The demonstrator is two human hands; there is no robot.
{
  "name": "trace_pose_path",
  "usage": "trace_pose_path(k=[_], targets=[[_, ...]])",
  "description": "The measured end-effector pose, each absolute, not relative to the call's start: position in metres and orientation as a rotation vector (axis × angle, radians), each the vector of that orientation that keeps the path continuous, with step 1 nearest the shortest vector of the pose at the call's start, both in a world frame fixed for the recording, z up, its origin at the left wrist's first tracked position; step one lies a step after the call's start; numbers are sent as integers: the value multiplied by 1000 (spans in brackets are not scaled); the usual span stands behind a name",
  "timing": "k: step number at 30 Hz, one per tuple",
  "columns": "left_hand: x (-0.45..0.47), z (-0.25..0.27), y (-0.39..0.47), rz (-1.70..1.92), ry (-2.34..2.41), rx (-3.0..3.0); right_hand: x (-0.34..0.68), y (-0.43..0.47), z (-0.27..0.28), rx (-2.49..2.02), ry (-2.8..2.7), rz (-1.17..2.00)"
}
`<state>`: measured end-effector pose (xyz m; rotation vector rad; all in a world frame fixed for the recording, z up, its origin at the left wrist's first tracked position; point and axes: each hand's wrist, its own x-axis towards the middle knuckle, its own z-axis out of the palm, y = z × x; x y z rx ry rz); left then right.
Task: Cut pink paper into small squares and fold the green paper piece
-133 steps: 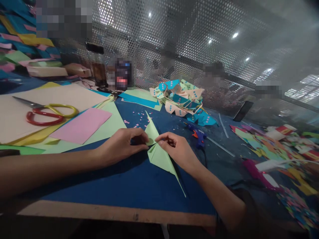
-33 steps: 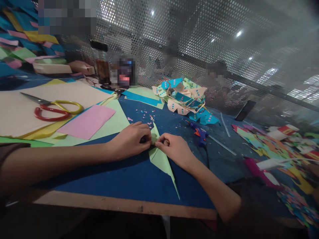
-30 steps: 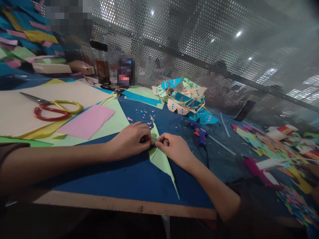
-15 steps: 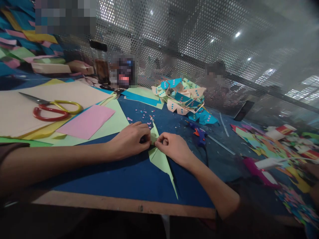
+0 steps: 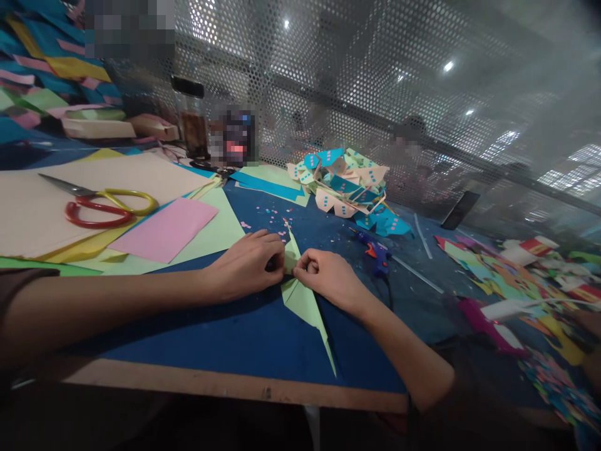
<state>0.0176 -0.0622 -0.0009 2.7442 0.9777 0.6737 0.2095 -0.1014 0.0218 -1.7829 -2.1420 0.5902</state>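
Observation:
A folded light-green paper piece (image 5: 304, 305), long and pointed at both ends, lies on the blue tabletop (image 5: 225, 341) in front of me. My left hand (image 5: 251, 263) pinches its middle from the left, fingers curled and thumb tucked in. From the right, my right hand (image 5: 328, 275) pinches the same spot, thumb against forefinger. The fingertips nearly meet and cover part of the fold. Tiny pink paper bits (image 5: 245, 224) are scattered beyond the hands.
Left lie scissors (image 5: 101, 203) on stacked paper sheets, with a pink sheet (image 5: 166, 228) nearer. Behind stands a heap of folded paper boats (image 5: 350, 181). To the right are a blue glue gun (image 5: 378, 254), a magenta power strip (image 5: 493, 326) and paper scraps. A lidded jar (image 5: 191, 119) stands behind.
Hardly anything differs. Both hands keep their pinch on the green paper, and the whole view has shifted very slightly.

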Motion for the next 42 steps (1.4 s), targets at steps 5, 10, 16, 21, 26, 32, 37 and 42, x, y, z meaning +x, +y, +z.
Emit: trace_pose_path(k=[5,10,16,21,26,32,37,42], targets=[[18,-3,-60,700,953,2763,211,-100,20,-1775,-2139,586],[18,-3,-62,739,928,2758,213,-100,17,-1748,-2148,586],[17,-1,-67,718,895,2807,213,-100,15,-1743,-2161,562],[13,-2,-68,705,765,2958,213,-100,15,-1728,-2162,570],[11,-2,-68,659,713,3067,213,-100,13,-1745,-2162,536],[11,-2,-69,624,693,3133,212,-99,12,-1787,-2158,490],[11,-1,-69,587,645,3180,212,-100,14,-1783,-2160,510],[10,1,-70,569,653,3189,214,-100,13,-1727,-2170,527]])
